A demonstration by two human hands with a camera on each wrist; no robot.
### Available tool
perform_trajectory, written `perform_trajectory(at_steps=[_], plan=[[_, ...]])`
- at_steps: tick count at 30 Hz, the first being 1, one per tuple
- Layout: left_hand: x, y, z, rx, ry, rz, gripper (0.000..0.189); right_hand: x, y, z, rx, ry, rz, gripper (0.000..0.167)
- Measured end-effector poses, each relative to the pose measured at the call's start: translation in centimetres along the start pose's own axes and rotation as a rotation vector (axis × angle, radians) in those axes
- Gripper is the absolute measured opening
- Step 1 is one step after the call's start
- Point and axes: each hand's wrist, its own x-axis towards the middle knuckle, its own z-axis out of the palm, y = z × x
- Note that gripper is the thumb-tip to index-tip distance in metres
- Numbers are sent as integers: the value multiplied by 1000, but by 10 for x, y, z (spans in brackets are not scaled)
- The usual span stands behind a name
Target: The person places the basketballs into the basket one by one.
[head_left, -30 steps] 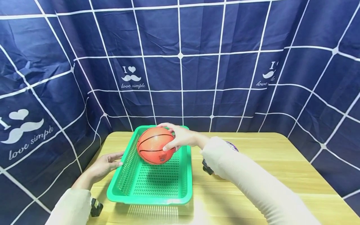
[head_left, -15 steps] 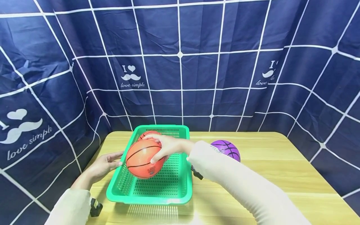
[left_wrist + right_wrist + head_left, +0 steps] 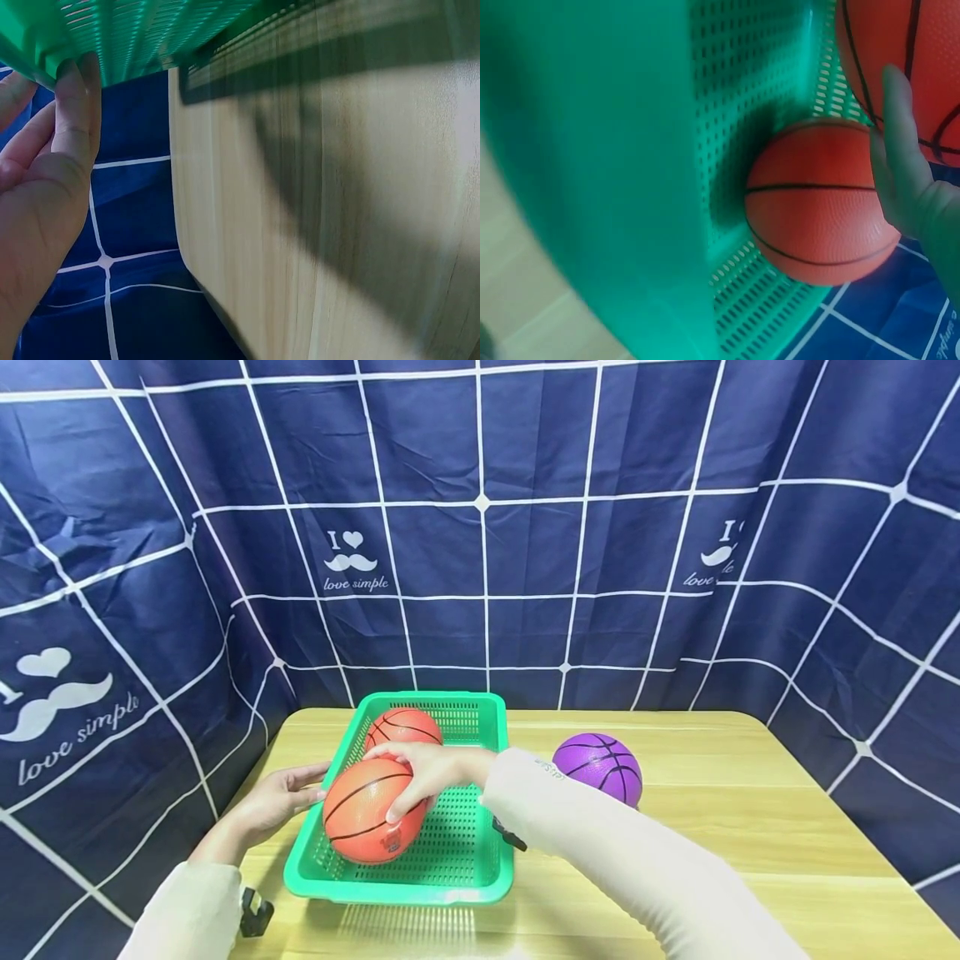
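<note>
My right hand (image 3: 420,774) grips an orange basketball (image 3: 362,827) with black lines from its right side, at the near left inside the green slatted basket (image 3: 501,868). In the right wrist view this basketball (image 3: 922,45) is at the upper right, partly cut off, with a finger of mine across it. Behind it in the basket lies a second orange basketball (image 3: 405,727), seen lower in the right wrist view. At the basket's left side my left hand (image 3: 273,799) touches the rim, its fingers fairly straight against the outer wall in the left wrist view.
A purple basketball (image 3: 600,767) sits on the wooden table (image 3: 712,827) right of the basket, behind my right sleeve. A dark blue curtain (image 3: 532,560) with white lines encloses the table at the back and sides.
My right hand has carried the orange basketball toward me and to the left within the basket. The second orange ball and the purple ball have come into fuller view. My left hand stays put.
</note>
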Motion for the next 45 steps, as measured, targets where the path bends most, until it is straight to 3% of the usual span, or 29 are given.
perform_trajectory(at_steps=[10, 16, 23, 31, 45], plan=[[0, -1, 0, -12, -1, 3, 62, 3, 0, 5, -162, 9, -6, 76], [0, -1, 0, -14, -3, 1, 62, 7, 1, 12, -174, -28, 27, 77], [0, -2, -1, -14, 1, 5, 62, 9, 0, 18, -347, -31, 0, 79], [0, -3, -1, -6, 2, 16, 61, 7, -1, 22, -216, -59, 90, 82], [-1, -3, 0, 9, 3, 19, 61, 1, -1, 17, -154, -57, 86, 93]])
